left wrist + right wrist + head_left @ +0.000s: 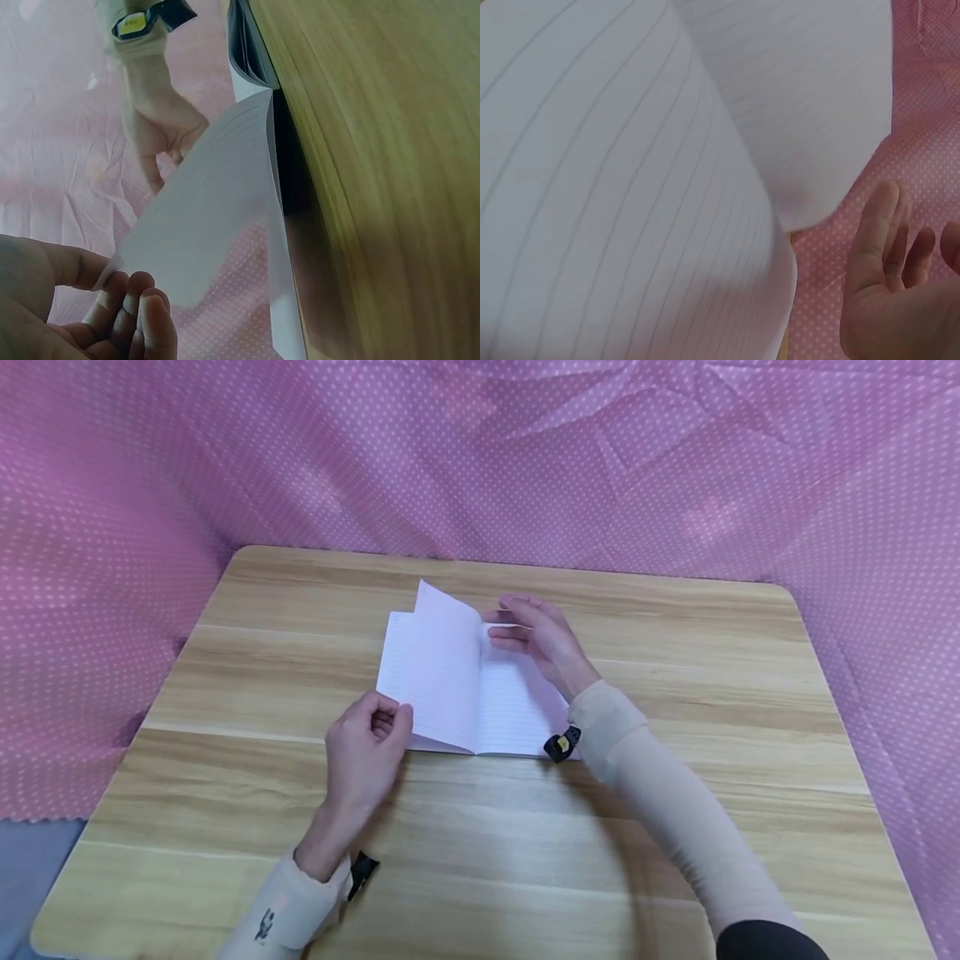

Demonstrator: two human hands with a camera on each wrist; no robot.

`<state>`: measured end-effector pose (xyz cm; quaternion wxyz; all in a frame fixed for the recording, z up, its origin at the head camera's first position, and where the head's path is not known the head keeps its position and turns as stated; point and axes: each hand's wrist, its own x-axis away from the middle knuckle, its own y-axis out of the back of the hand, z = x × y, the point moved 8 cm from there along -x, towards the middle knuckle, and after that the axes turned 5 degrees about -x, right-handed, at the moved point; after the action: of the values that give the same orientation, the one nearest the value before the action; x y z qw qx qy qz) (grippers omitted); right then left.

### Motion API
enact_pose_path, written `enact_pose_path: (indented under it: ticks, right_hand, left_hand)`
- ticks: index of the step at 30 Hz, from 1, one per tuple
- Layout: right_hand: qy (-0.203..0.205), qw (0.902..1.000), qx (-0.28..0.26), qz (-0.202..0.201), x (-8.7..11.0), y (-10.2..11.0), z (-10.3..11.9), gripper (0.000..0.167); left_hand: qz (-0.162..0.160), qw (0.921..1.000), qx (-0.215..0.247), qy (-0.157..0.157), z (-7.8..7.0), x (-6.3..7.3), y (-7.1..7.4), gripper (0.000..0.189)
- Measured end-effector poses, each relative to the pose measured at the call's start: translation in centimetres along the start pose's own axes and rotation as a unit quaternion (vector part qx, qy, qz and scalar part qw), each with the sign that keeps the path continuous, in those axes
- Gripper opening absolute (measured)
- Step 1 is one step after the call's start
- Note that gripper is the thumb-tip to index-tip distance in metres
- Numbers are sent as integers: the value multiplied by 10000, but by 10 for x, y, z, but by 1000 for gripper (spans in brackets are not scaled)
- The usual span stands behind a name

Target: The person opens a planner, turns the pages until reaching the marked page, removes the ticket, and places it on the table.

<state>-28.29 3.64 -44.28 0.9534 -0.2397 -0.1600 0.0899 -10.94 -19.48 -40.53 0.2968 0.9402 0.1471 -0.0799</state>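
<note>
An open notebook (517,710) with lined pages lies on the wooden table. One page (447,668) stands lifted over its left half, the top corner raised. At that page's lower left corner, my left hand (367,747) pinches the paper between thumb and forefinger; the left wrist view shows the pinched page (202,202) bowed up from the spine. My right hand (543,639) hovers above the top of the right half, fingers loosely spread and holding nothing. In the right wrist view the right hand (889,277) is apart from the curved pages (630,187).
The wooden table (225,777) has rounded corners. A pink dotted cloth (480,460) hangs behind it and along both sides. Each wrist bears a small black device, one (562,744) above the notebook's right lower corner.
</note>
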Motion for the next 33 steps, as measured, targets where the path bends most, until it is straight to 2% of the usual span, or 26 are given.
enact_pose_path:
  ticks: [2, 4, 6, 8, 9, 11, 14, 16, 17, 19, 21, 28, 33]
  right_hand:
    - [62, 9993, 360, -40, 1, 8, 3, 12]
    - [146, 9954, 944, -76, 2, 18, 7, 17]
    - [263, 9851, 1697, -118, 3, 29, 12, 21]
    - [368, 9666, 2534, -124, 5, 39, 17, 21]
    - [429, 9526, 3009, -137, 5, 44, 19, 20]
    - [572, 9162, 3963, -145, 6, 52, 23, 17]
    - [882, 8454, 5266, -132, 5, 61, 28, 16]
    - [1073, 8010, 5888, -143, 4, 66, 31, 18]
    - [1147, 7852, 6084, -136, 4, 68, 31, 20]
    - [1206, 7640, 6337, -135, 3, 72, 32, 25]
    - [1207, 7544, 6450, -136, 3, 75, 31, 29]
    - [1171, 7495, 6511, -241, -2, 82, 32, 28]
    - [1250, 7416, 6586, -244, -2, 85, 33, 27]
  left_hand:
    - [-47, 10000, -46, -12, 1, 0, 2, 12]
    - [-103, 9999, -98, -23, 4, 1, 4, 13]
    - [-162, 9997, -187, -5, 7, 1, 6, 13]
    - [-176, 9994, -290, 46, 12, 2, 8, 13]
    - [-170, 9992, -358, 88, 14, 2, 9, 13]
    - [-129, 9984, -521, 167, 19, 3, 11, 13]
    - [15, 9964, -788, 325, 27, 3, 13, 14]
    - [145, 9943, -962, 430, 32, 3, 13, 14]
    - [205, 9933, -1026, 485, 34, 3, 13, 14]
    - [313, 9917, -1104, 572, 38, 2, 13, 14]
    - [402, 9910, -1097, 647, 42, 2, 12, 14]
    - [498, 9924, -642, 923, 49, -1, 7, 14]
    - [557, 9906, -536, 1127, 54, -2, 4, 13]
